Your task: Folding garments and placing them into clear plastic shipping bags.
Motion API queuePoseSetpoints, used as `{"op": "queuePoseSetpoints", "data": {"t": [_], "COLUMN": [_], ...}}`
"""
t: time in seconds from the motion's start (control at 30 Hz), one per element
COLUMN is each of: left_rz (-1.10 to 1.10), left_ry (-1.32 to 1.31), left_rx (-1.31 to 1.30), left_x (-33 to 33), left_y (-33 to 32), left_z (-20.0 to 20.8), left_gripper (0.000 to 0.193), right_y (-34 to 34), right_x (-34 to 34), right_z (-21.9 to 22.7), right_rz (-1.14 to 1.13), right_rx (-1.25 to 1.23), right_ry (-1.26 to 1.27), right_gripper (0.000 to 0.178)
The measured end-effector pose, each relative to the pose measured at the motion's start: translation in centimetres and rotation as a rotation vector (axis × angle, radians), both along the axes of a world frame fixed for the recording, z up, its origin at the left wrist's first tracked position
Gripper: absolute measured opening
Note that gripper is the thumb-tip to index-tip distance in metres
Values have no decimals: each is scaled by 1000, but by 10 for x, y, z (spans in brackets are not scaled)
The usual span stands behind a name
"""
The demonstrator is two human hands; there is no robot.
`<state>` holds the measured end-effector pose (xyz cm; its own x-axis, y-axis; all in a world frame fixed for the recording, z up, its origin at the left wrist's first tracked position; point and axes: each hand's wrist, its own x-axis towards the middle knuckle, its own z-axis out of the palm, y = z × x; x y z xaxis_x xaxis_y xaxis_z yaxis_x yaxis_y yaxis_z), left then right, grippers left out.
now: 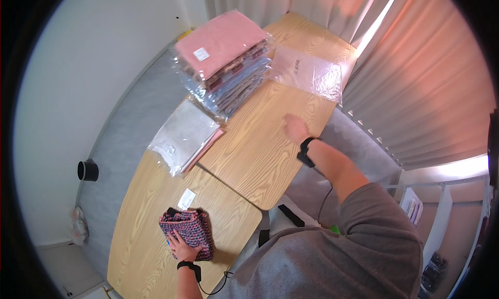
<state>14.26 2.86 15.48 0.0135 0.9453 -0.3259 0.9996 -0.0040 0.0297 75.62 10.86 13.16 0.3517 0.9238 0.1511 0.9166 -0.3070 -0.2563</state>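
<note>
On the near left of the table lies a folded chunky knit garment [191,231] in mixed pink, blue and dark yarn. My left hand [184,247] rests on top of it with its fingers spread, pressing on the knit without gripping it. A small white tag [186,199] sits at the garment's far edge. My right hand [296,128] is over the right part of the table, away from any item. Motion smears its fingers, so their closing cannot be told. Beyond it lies a flat clear plastic bag [306,73] with dark print.
A tall stack of plastic-wrapped folded textiles, pink on top [223,39], stands at the table's far left. Nearer is a lower pile with a white packaged piece [184,130]. A seam crosses the wooden table [249,158]. Curtains [426,91] hang right; a black bin [88,170] stands left.
</note>
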Motion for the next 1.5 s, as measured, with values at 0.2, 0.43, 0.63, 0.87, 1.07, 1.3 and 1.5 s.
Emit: {"op": "queuePoseSetpoints", "data": {"t": [0.2,0.43,0.63,0.87,1.07,1.3,1.5], "left_rz": [-5,-18,-19,-147,-62,-52,-106], "left_ry": [22,14,42,-73,-103,-88,-140], "left_rx": [-3,15,28,122,109,167,284], "left_x": [5,8,6,-6,1,1,-13], "left_y": [0,0,-6,4,-5,-20,-19], "left_z": [1,1,4,2,2,20,-26], "left_gripper": [137,135,134,130,118,112,92], "right_y": [43,61,13,-88,-107,-100,-90], "right_x": [157,200,159,15,-178,-401,-561], "right_z": [-13,-25,-25,-31,76,144,216], "right_rz": [-249,-266,-174,261,79,630,1112], "right_rx": [-132,-298,-172,310,-11,49,128], "right_ry": [-441,-416,-128,279,1218,1075,1044], "right_gripper": [19,17,15,4,15,4,7]}}
